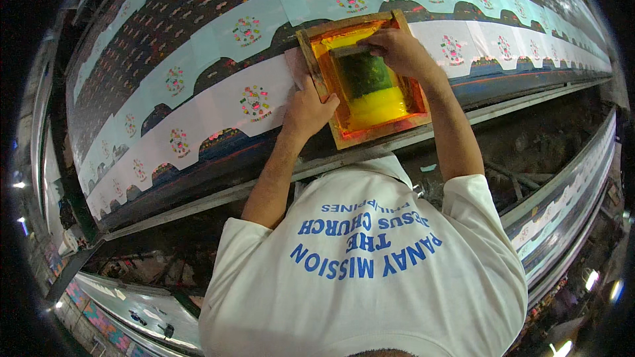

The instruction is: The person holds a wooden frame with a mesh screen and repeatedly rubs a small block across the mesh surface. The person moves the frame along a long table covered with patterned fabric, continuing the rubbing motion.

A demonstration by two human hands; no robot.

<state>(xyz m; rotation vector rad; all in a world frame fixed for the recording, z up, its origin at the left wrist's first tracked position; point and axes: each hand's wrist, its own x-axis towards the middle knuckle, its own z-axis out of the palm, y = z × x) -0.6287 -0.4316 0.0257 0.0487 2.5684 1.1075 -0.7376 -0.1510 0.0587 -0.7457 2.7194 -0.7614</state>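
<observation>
A wooden screen-printing frame (383, 131) lies on the near row of white cloth pieces, tilted slightly to the left. Bright yellow ink (377, 110) covers the lower part of its inside, and the inner walls are stained orange. My left hand (308, 114) grips the frame's left side, thumb over the rim. Inside the frame, my right hand (397, 54) has its fingers closed on the top of a dark, flat squeegee (362, 73). The mesh beneath the squeegee is hidden. Left of the frame, a white cloth piece (225, 112) bears a small multicoloured print.
Rows of light blue cloth pieces (278, 10) with similar prints run along the long dark table (198, 0). A metal rail (516, 105) follows its near edge. Other long tables stand at the right (562, 205) and lower left (132, 311). My white shirt (370, 304) fills the lower middle.
</observation>
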